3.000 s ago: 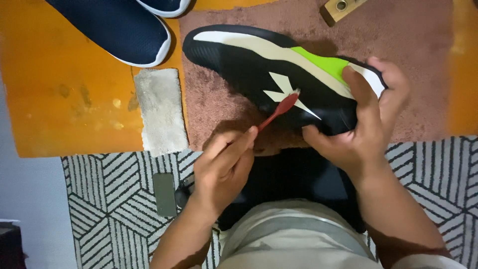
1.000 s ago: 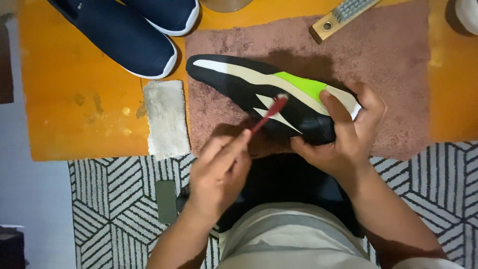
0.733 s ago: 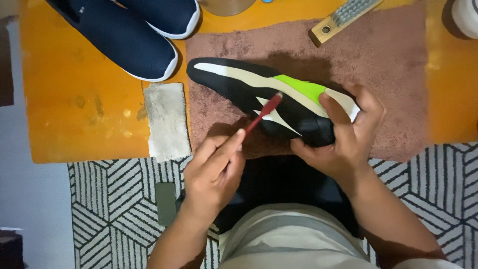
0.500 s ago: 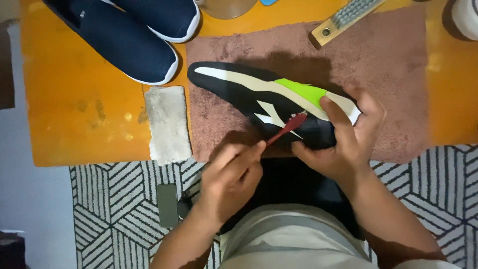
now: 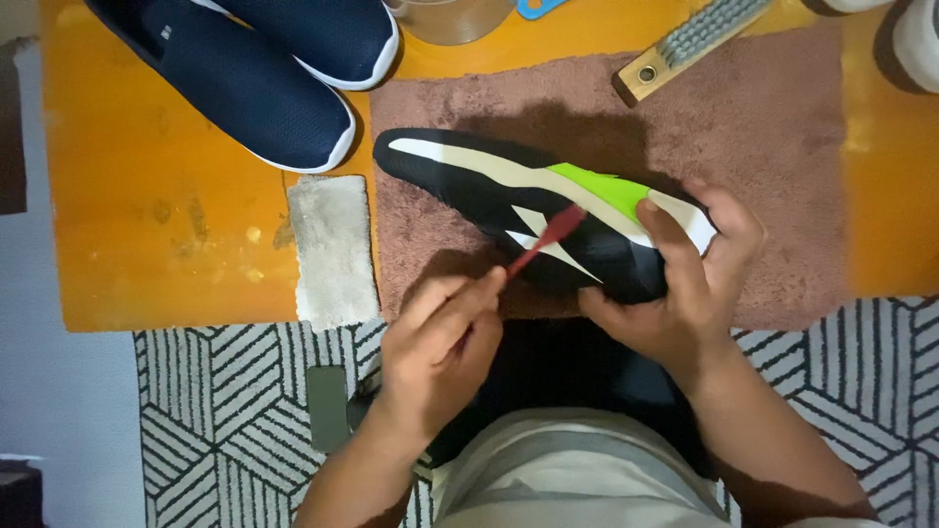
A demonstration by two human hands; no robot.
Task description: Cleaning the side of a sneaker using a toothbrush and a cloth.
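Your left hand (image 5: 440, 337) grips red toothbrush (image 5: 543, 240), head on the black sneaker's (image 5: 528, 210) side | your right hand (image 5: 685, 284) clasps sneaker's heel | sneaker lies on brown towel (image 5: 763, 137), orange counter (image 5: 156, 225).

No packages, labels, screens — none.

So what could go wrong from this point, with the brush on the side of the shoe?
1. The right hand grips only the heel end of the black shoe, so brushing pressure could twist the toe across the towel.
2. The left hand pinches the red brush far back on its thin handle, so it may flex or slip off the side.
3. The blue shoes lie close by on the orange table, so flicked dirt could land on them.
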